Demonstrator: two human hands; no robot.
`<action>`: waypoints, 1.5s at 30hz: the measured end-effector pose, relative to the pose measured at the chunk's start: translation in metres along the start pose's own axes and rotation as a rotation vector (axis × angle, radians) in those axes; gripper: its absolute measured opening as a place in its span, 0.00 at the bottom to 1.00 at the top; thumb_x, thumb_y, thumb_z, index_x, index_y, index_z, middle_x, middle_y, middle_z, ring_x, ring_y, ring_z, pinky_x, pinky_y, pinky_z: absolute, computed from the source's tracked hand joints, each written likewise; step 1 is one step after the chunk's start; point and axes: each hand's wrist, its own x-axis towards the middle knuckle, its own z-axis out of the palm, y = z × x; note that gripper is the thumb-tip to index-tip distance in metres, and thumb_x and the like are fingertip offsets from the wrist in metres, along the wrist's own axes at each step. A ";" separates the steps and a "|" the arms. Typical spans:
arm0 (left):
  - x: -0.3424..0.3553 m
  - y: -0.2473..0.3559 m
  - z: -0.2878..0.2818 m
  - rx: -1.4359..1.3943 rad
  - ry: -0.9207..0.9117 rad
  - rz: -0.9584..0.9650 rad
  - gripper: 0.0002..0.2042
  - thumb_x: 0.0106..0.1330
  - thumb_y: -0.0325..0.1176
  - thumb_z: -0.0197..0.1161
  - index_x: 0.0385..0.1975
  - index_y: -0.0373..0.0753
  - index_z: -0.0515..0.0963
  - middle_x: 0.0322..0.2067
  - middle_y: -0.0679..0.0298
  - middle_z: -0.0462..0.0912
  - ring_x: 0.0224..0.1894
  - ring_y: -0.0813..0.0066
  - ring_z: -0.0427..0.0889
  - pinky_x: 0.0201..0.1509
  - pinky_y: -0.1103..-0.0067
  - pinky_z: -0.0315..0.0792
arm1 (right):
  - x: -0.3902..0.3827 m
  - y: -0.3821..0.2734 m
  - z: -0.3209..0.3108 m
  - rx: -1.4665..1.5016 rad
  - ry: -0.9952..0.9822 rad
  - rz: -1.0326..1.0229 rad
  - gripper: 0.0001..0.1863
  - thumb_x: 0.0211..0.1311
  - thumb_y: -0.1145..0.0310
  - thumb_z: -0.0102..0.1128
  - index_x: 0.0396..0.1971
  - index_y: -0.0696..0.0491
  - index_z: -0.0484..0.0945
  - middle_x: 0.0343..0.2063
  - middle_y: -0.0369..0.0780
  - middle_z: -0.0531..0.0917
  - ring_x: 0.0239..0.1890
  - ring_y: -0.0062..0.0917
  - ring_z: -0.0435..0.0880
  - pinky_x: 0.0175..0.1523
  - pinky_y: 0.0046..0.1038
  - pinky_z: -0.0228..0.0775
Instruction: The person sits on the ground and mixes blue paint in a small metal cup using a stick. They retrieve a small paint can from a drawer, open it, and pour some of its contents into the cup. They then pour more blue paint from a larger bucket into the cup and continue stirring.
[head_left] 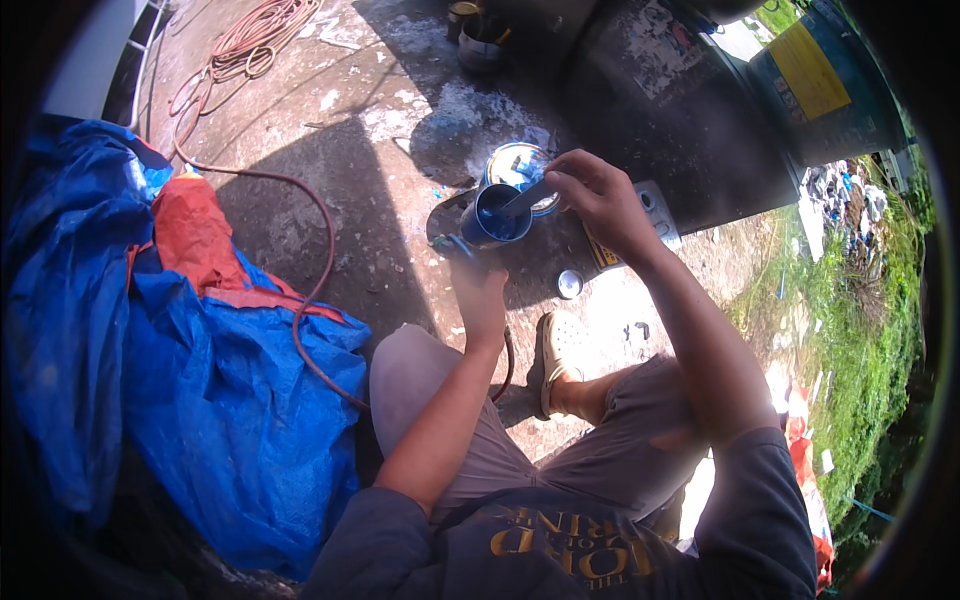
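A dark metal cup [497, 216] with blue liquid inside is in front of me, its mouth tilted toward me. My left hand [480, 288] is closed just below it and seems to hold it up; glare and haze blur the fingers. My right hand [600, 195] pinches a flat grey stirring stick [530, 197] from the right, and its lower end dips into the cup. Right behind the cup stands an open paint can [518, 163] with blue and white smears on its rim. A small round lid [569, 284] lies on the ground nearby.
A reddish hose [325, 225] curves across the stained concrete to a coil [255, 40]. Blue tarp [240, 400] with red cloth [195, 230] is heaped at left. A dark panel [680, 110], green bin [825, 90] and grass [850, 340] stand at right. Another pot [482, 48] sits far back.
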 end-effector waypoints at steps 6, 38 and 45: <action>0.001 -0.003 -0.001 -0.077 -0.067 -0.025 0.18 0.58 0.30 0.69 0.43 0.37 0.68 0.33 0.67 0.73 0.34 0.80 0.70 0.42 0.80 0.67 | 0.002 0.006 0.003 -0.528 -0.121 -0.426 0.07 0.63 0.73 0.64 0.40 0.52 0.84 0.36 0.45 0.86 0.40 0.42 0.86 0.44 0.37 0.78; -0.007 -0.003 -0.009 -0.188 -0.130 -0.317 0.17 0.61 0.30 0.64 0.48 0.43 0.68 0.41 0.65 0.76 0.45 0.69 0.79 0.55 0.68 0.68 | 0.002 -0.004 0.015 -0.616 -0.136 -0.488 0.05 0.63 0.67 0.61 0.34 0.52 0.79 0.31 0.44 0.83 0.37 0.44 0.84 0.41 0.44 0.75; -0.011 -0.002 -0.009 -0.157 -0.146 -0.329 0.18 0.61 0.32 0.64 0.49 0.42 0.68 0.42 0.64 0.76 0.46 0.68 0.79 0.56 0.67 0.67 | 0.000 -0.003 0.006 -0.644 -0.214 -0.406 0.06 0.64 0.67 0.63 0.36 0.53 0.82 0.33 0.42 0.83 0.37 0.41 0.84 0.40 0.41 0.75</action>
